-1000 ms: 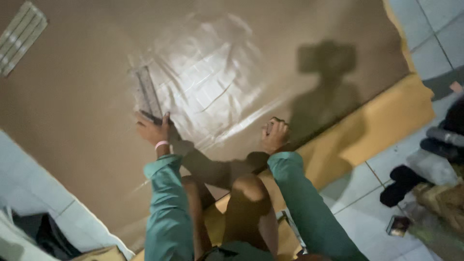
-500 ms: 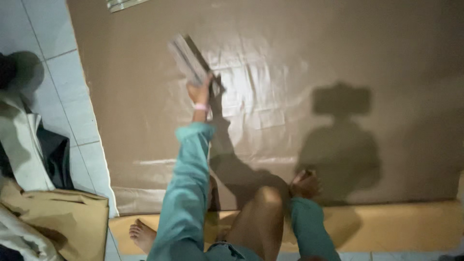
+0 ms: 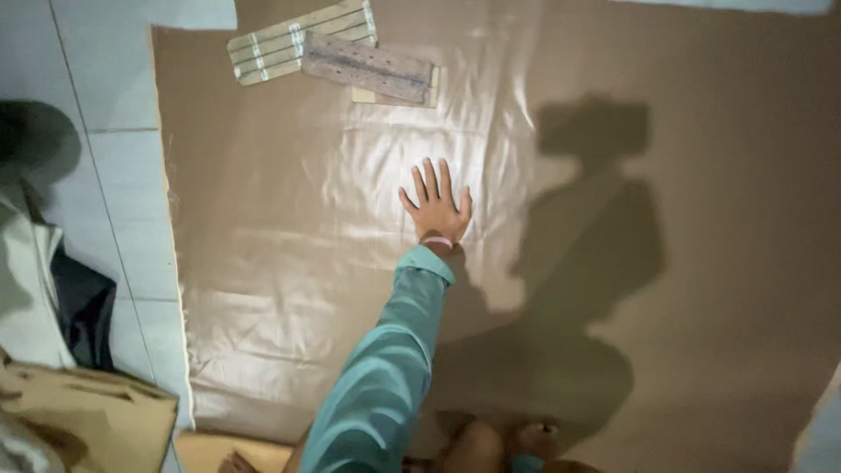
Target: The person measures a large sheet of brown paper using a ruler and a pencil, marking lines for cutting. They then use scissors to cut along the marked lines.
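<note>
Changed since half a second ago: left hand (image 3: 435, 206) emptied of the grey flat board (image 3: 368, 66), which it gripped then. Board now at the far edge of the brown fabric (image 3: 289, 263), partly overlapping a slatted pale strip (image 3: 298, 39). Hand now well apart from both.

Left grip: released. Palm down on the fabric, fingers spread and pointing away from the body, teal sleeve (image 3: 385, 368) stretched out behind it. Nothing held.

Right hand: not made out with certainty. Only blurred shapes at the lower edge of the view, next to a bare knee. Grip state: cannot tell.

Location of the fabric: spread over the floor, filling most of the view, left edge running along the pale floor tiles (image 3: 105, 175). Glossy under the light around the hand. Dark cast shadow (image 3: 587, 219) across the right half.

Progress, as a judgement: spreading largely done, since the sheet lies open and flat over a wide area. Shallow creases and ripples remaining near the left edge and below the hand, so flattening not complete there. No marks or cuts visible on the sheet.

Beside the left edge: a dark cloth (image 3: 83, 307) and a tan cardboard piece (image 3: 79, 420) on the tiles, apart from the hand.
</note>
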